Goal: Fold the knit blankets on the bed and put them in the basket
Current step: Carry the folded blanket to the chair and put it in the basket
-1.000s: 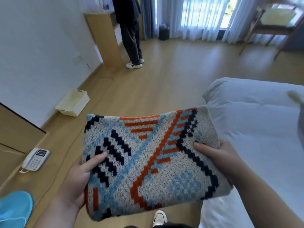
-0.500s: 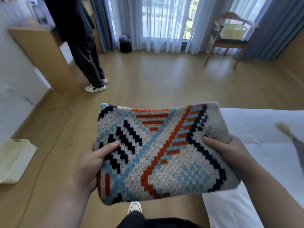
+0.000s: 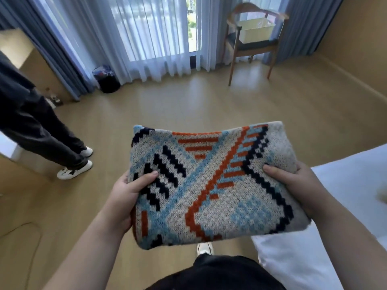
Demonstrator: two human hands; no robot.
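Observation:
A folded knit blanket (image 3: 211,185), grey with orange, navy and light-blue patterns, is held flat in front of me above the wooden floor. My left hand (image 3: 125,195) grips its left edge, thumb on top and fingers underneath. My right hand (image 3: 297,185) grips its right edge the same way. A pale yellow basket (image 3: 256,31) sits on the seat of a wooden chair (image 3: 249,47) by the window, far ahead to the right. The white bed (image 3: 345,206) lies at my right.
Another person in dark trousers and white shoes (image 3: 73,171) stands at the left near a wooden cabinet (image 3: 25,59). A dark bin (image 3: 106,79) stands by the curtains (image 3: 146,38). Open wooden floor lies between me and the chair.
My view has swung right, from the left wall toward the window and chair. The floor basket and telephone have left the view. Both hands keep the same hold on the blanket.

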